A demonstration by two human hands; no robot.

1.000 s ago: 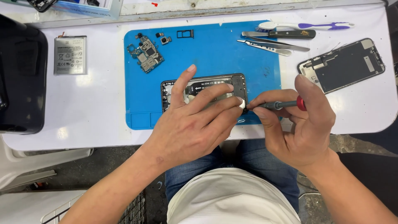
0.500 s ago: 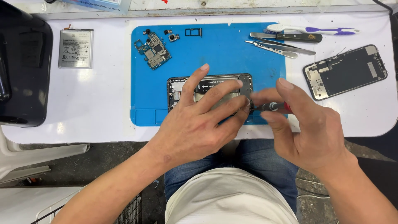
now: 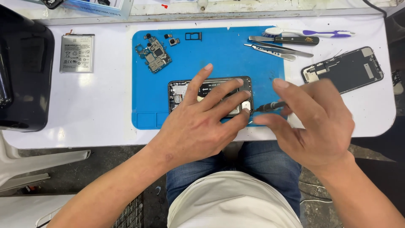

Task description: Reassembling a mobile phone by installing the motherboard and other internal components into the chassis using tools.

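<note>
Two hands meet at the opened phone [image 3: 185,90], which lies with its long axis running left to right near the front edge of the blue mat [image 3: 219,50]. The left hand [image 3: 202,122] lies spread and flat on it, fingers pressing it down, while the right hand [image 3: 314,122] pinches a small screwdriver [image 3: 270,106] whose tip points left at the phone's right end. Farther back lie a circuit board [image 3: 154,57] and tweezers [image 3: 274,51]; a battery [image 3: 76,53] rests off the mat towards the table's left edge.
</note>
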